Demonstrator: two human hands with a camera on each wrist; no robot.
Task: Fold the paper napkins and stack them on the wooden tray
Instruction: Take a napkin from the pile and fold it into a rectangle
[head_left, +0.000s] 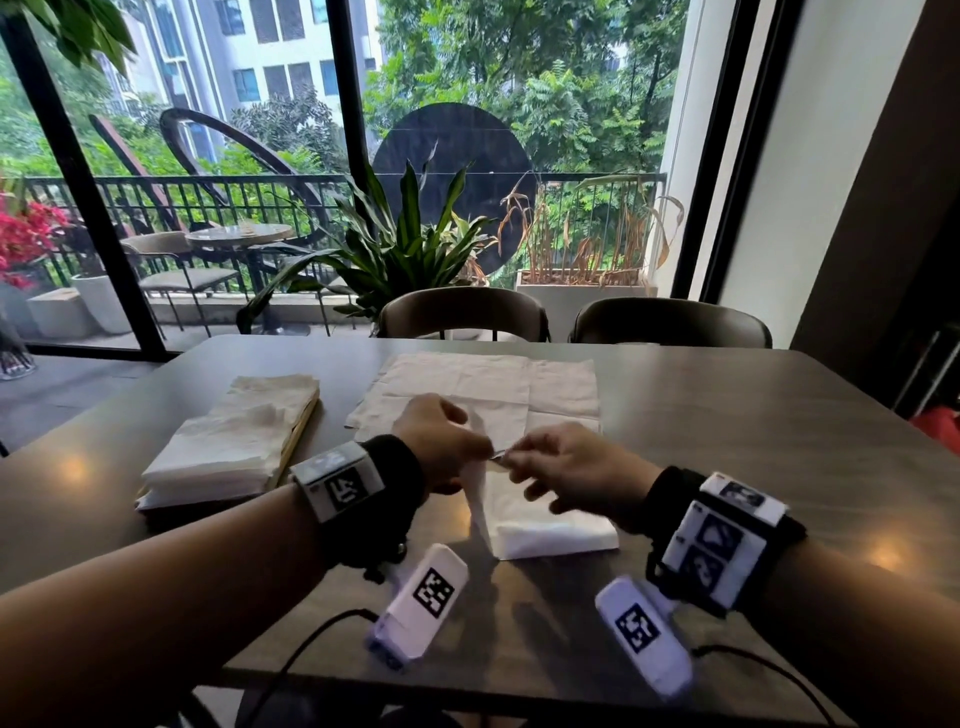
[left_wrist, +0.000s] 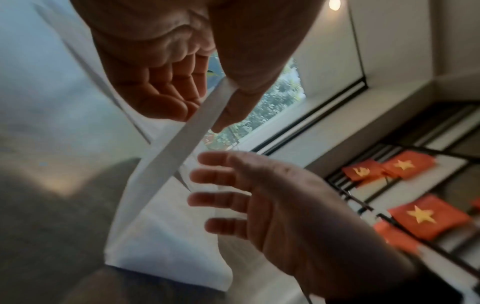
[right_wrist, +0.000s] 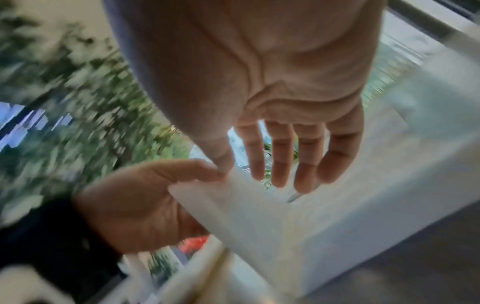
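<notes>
With the left hand (head_left: 441, 441) pinching the napkin (head_left: 540, 525) and the right hand (head_left: 566, 475) seemingly loose-fingered beside it, we should match edges before creasing.

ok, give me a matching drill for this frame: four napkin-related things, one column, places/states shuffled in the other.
Things:
1. wooden tray
2. napkin strip
3. unfolded napkins
4. folded napkin

Places/states:
A. spread flat at the table's middle, beyond the hands
B. pinched in the left hand, hanging down
C. on the table's left, under a napkin stack
D. lying on the table below the hands

Pairs: 1-C, 2-B, 3-A, 4-D
</notes>
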